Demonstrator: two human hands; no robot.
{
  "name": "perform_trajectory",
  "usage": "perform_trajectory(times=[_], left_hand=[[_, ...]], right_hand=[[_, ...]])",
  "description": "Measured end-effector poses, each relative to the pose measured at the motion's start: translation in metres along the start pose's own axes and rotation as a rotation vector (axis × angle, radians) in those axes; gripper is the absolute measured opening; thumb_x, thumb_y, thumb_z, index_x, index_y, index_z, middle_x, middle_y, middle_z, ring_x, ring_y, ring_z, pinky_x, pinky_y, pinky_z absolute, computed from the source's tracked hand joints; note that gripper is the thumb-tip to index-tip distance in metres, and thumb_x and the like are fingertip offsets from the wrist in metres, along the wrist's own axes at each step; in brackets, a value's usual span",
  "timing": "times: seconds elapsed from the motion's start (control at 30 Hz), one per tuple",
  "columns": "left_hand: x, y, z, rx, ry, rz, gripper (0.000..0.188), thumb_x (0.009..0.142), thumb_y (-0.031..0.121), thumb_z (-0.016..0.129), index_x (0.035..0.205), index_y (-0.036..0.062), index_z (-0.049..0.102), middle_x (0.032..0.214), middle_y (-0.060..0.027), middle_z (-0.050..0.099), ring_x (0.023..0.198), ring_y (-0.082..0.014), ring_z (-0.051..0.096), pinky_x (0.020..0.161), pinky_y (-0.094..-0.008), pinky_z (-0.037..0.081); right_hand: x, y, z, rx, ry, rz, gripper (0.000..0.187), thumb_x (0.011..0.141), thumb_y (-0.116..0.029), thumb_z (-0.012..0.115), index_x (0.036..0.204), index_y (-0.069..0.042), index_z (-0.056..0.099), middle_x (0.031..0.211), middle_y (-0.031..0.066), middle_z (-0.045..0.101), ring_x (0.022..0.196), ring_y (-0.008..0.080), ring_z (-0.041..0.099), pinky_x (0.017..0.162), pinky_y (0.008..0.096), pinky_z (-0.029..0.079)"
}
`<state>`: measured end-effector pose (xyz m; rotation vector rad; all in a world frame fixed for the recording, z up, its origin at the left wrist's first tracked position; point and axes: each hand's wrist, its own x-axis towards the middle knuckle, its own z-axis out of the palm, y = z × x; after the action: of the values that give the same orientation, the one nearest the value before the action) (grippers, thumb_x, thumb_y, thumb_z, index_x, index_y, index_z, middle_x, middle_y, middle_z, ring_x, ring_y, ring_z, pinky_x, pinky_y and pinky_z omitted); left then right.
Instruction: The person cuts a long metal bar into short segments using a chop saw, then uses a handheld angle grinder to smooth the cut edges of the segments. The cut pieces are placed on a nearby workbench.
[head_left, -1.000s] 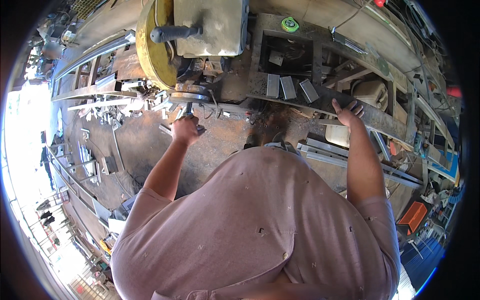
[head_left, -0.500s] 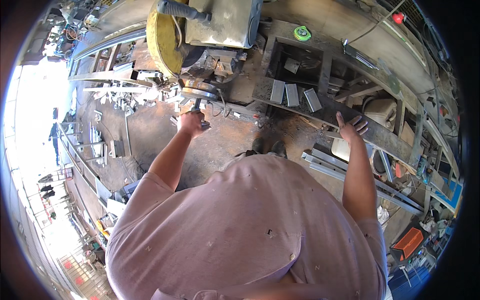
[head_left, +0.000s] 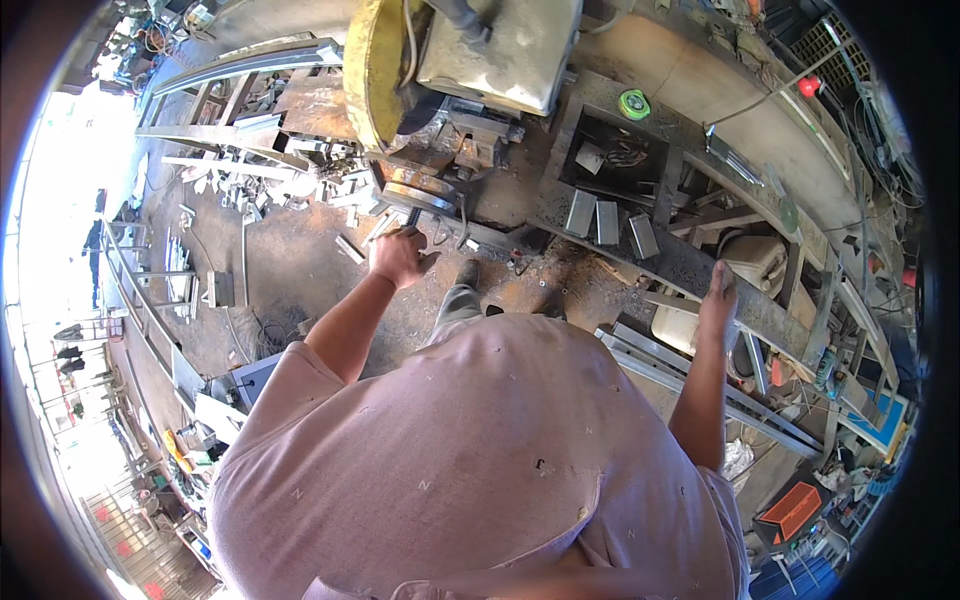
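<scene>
A cut-off saw with a yellow blade guard (head_left: pixel 372 75) stands on the bench ahead of me. At its near side, below a round metal clamp part (head_left: pixel 418 194), a short dark handle (head_left: pixel 413 216) sticks out toward me. My left hand (head_left: pixel 398 258) is at the near end of this handle, fingers curled over it and thumb apart; the grip itself is partly covered. My right hand (head_left: pixel 717 298) is raised at the bench's near edge, held edge-on with straight fingers and nothing in it. Several short cut pieces of metal tube (head_left: pixel 607 222) lie on the bench between my hands.
A green tape measure (head_left: pixel 633 104) lies at the back of the steel bench frame (head_left: pixel 560 150). Long metal tubes (head_left: pixel 760 425) lie low on the right. Offcuts (head_left: pixel 345 190) litter the floor left of the saw. An orange-and-black thing (head_left: pixel 793 512) sits at the lower right.
The view has shifted, so the saw and bench sit farther right. My left hand has turned on the handle, its thumb now apart. My right hand's spread fingers have come together, turned edge-on.
</scene>
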<state>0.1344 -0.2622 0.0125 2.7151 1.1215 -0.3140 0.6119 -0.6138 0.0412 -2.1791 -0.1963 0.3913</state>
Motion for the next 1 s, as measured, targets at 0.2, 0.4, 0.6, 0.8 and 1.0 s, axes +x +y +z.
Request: perform_trajectory(times=[0.2,0.4,0.6,0.8,1.0], left_hand=[[0.001,-0.068,0.028,-0.513,0.487,0.07,0.015,0.088,0.024,0.07,0.091,0.0089,0.069,0.095,-0.0131,0.067,0.095,-0.0376,0.065,0.082,-0.0476,0.052],[0.009,-0.141,0.069,-0.334,0.084,-0.212,0.033,0.101,0.04,0.058,0.105,0.0113,0.074,0.121,-0.0149,0.069,0.117,-0.0368,0.061,0.099,-0.0502,0.05],[-0.017,-0.144,0.101,-0.521,-0.21,-0.365,0.048,0.102,0.051,0.059,0.121,0.0075,0.07,0.135,-0.0224,0.063,0.127,-0.0421,0.06,0.108,-0.0502,0.049],[-0.062,-0.179,0.143,-0.495,-0.508,-0.31,0.059,0.096,0.053,0.066,0.125,0.0018,0.07,0.127,-0.0262,0.069,0.118,-0.0463,0.066,0.1,-0.0519,0.053],[-0.097,-0.238,0.172,-0.44,-0.649,-0.475,0.06,0.095,0.055,0.067,0.125,0.0021,0.071,0.121,-0.0262,0.073,0.113,-0.0459,0.069,0.097,-0.0513,0.055]], right_hand=[[-0.07,-0.1,0.085,0.388,-0.472,-0.053,0.057,0.103,-0.048,0.065,0.139,-0.004,0.061,0.135,0.0108,0.069,0.105,0.0179,0.073,0.083,0.0286,0.053],[-0.082,-0.18,0.205,0.351,-0.714,-0.067,0.058,0.105,-0.039,0.066,0.148,-0.001,0.054,0.137,0.008,0.067,0.099,0.0149,0.073,0.077,0.0269,0.052],[-0.066,-0.238,0.305,0.383,-0.741,0.095,0.058,0.101,-0.038,0.072,0.149,-0.01,0.054,0.132,0.0006,0.066,0.091,0.0152,0.072,0.07,0.0285,0.05],[-0.064,-0.265,0.348,0.172,-0.741,0.039,0.054,0.1,-0.04,0.072,0.146,-0.015,0.057,0.132,0.0008,0.066,0.082,0.0128,0.069,0.062,0.0257,0.046],[-0.053,-0.27,0.37,0.248,-0.783,0.18,0.032,0.1,-0.022,0.07,0.131,-0.013,0.065,0.106,-0.0006,0.071,0.071,0.012,0.063,0.05,0.022,0.038]])
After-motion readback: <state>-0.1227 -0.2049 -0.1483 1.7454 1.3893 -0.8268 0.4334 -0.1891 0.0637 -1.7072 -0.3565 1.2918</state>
